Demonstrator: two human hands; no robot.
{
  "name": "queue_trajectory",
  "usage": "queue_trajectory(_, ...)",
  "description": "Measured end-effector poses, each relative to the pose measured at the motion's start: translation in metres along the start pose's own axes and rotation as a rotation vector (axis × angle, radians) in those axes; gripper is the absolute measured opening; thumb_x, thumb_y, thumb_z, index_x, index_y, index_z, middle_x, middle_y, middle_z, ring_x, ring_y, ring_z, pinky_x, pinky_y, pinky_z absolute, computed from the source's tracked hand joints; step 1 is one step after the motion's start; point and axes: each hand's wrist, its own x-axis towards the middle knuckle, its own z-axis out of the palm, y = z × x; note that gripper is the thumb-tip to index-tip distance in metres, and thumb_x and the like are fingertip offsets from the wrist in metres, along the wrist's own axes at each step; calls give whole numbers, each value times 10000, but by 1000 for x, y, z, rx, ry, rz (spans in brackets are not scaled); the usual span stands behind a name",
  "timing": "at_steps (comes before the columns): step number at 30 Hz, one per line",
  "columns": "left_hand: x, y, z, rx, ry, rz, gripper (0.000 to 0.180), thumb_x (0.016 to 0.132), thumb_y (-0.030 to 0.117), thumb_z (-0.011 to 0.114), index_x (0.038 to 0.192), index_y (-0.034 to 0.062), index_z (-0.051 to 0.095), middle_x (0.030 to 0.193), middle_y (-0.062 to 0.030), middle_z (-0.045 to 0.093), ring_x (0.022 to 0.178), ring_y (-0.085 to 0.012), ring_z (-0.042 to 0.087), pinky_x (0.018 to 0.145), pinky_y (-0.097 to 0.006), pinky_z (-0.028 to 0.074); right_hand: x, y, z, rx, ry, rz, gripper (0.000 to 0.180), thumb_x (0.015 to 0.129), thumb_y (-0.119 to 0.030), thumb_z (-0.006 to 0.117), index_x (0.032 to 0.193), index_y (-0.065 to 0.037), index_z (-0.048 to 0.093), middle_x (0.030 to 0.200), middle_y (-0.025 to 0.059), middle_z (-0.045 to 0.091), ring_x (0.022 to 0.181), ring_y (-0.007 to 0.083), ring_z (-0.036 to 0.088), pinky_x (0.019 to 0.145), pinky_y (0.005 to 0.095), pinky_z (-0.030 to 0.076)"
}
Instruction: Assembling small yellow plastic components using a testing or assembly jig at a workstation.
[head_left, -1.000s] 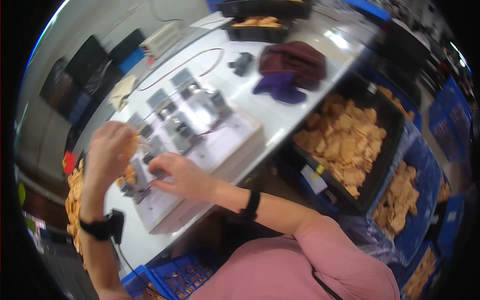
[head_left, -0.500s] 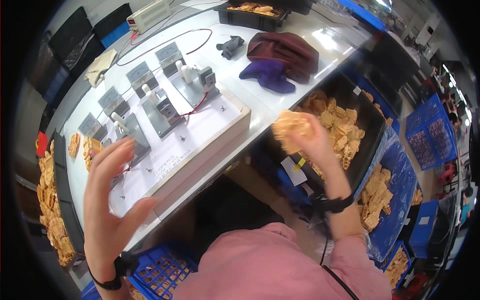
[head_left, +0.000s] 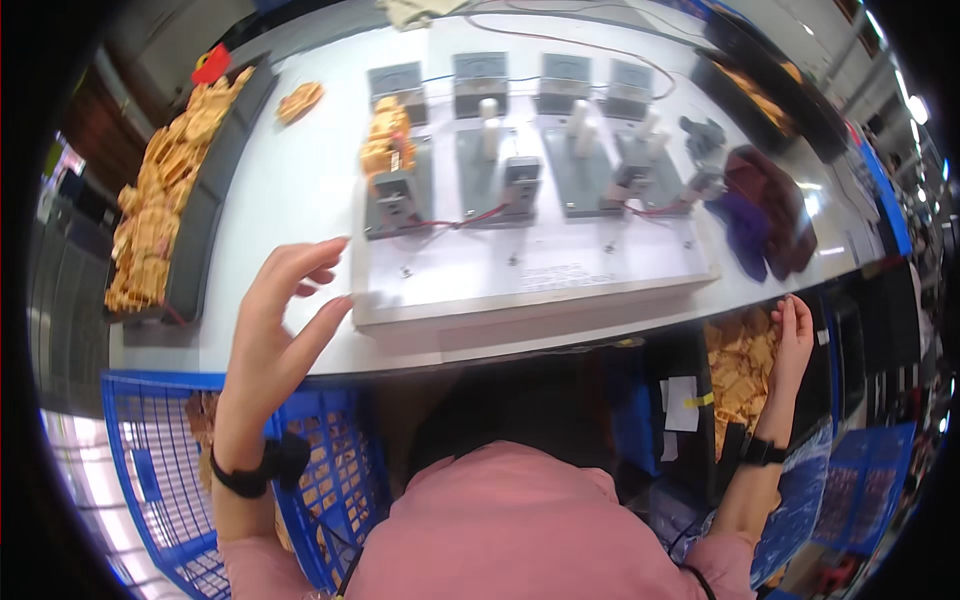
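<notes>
My left hand (head_left: pixel 285 320) hovers over the table's near left part, beside the corner of a white board (head_left: pixel 450 285). Its thumb and fingers are apart, holding nothing. My right hand (head_left: pixel 793 340) is at the far right, over a black bin of tan plastic parts (head_left: pixel 740 370). Its fingers are bent and slightly apart, with no part visible in them. Several grey metal stations stand on the board, with white posts, small grey blocks and red wires. A tan plastic part (head_left: pixel 385 145) sits at the leftmost station; blur hides how it is seated.
A single tan part (head_left: pixel 300 102) lies on the table at the back left. A long dark tray (head_left: pixel 215 190) of tan parts stands left. Purple and maroon cloths (head_left: pixel 775 215) lie at the right. Blue baskets (head_left: pixel 150 470) stand below the table edge.
The view has swung left. The tan part that was in my right hand is no longer visible there. My left hand is now left of the board instead of over its stations.
</notes>
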Motion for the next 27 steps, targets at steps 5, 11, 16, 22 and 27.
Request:
queue_trajectory(5,6,-24,14,-55,-101,-119,450,863,126,696,1291,52,578,991,-87,586,887,-182,564,778,-302,468,-117,-134,141,-100,-589,-296,107,932,-82,653,1034,-58,677,902,2,639,788,90,585,697,220,467)
queue_trajectory(11,5,-35,29,-84,-136,-129,535,838,158,736,1324,46,544,987,-94,567,868,-195,552,762,-303,474,-186,-170,272,-193,-799,-988,176,838,-165,724,997,-102,682,908,51,643,876,249,605,801,366,444)
queue_trajectory(16,1,-41,32,-138,-94,-130,563,811,125,756,1327,50,544,976,-90,561,860,-194,549,755,-301,475,-194,-164,321,-219,-738,-1033,108,848,-150,704,939,-102,672,863,45,614,854,251,590,777,364,421)
queue_trajectory(22,2,-41,27,-182,-111,-151,578,807,121,761,1339,75,541,961,-84,555,857,-190,550,744,-297,476,-194,-163,331,-204,-781,-953,72,840,-133,708,869,-86,663,821,39,604,834,250,583,755,369,411)
queue_trajectory(27,3,-43,28,-152,-113,-126,584,807,138,764,1342,79,539,966,-88,553,857,-201,552,744,-304,480,-193,-164,332,-174,-779,-934,62,847,-125,704,865,-83,663,822,42,616,822,249,584,749,366,411)
